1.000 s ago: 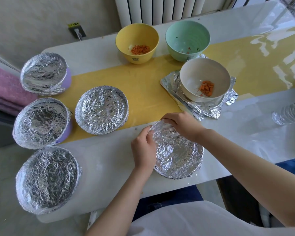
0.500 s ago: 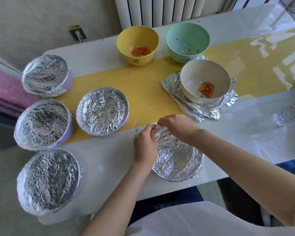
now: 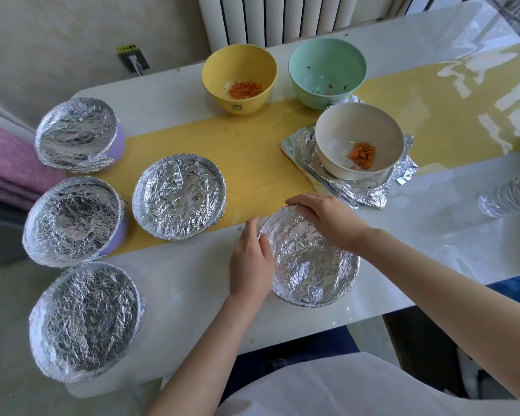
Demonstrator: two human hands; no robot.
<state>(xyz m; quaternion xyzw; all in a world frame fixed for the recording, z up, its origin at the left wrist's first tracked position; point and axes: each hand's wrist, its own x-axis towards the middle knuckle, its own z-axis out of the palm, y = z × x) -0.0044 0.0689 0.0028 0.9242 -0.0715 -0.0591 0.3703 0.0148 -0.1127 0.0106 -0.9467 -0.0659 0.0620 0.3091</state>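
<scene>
A foil-covered bowl stands near the front edge of the white table. My left hand lies against its left rim, thumb on the foil and fingers curled down round the edge. My right hand lies over the far rim, fingers curved down over the foil there. Both hands press the crinkled foil to the bowl's edge.
Several other foil-covered bowls stand at the left. At the back are a yellow bowl with orange bits and a green bowl. A white bowl with carrot pieces sits on loose foil. A plastic bottle lies at right.
My two hands have moved apart along the rim: the left has slid down the left side, the right has shifted right along the far edge.
</scene>
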